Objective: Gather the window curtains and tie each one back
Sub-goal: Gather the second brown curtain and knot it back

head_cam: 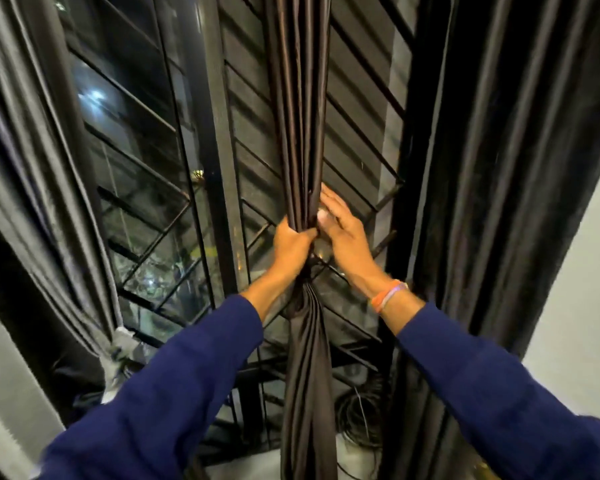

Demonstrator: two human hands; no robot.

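Note:
A dark brown middle curtain hangs bunched into a narrow column in front of the window. My left hand is closed around the bunch from the left at mid height. My right hand lies against the bunch's right side, fingers spread and partly wrapped behind the folds. Just under my hands the fabric is pinched into a tight waist, then falls loose. A grey left curtain is gathered low by a pale tie. A dark right curtain hangs straight and loose.
Behind the curtains is a window with a dark metal grille of slanted bars and a thick upright frame post. A coil of thin black cable lies on the sill at lower right. A pale wall borders the right side.

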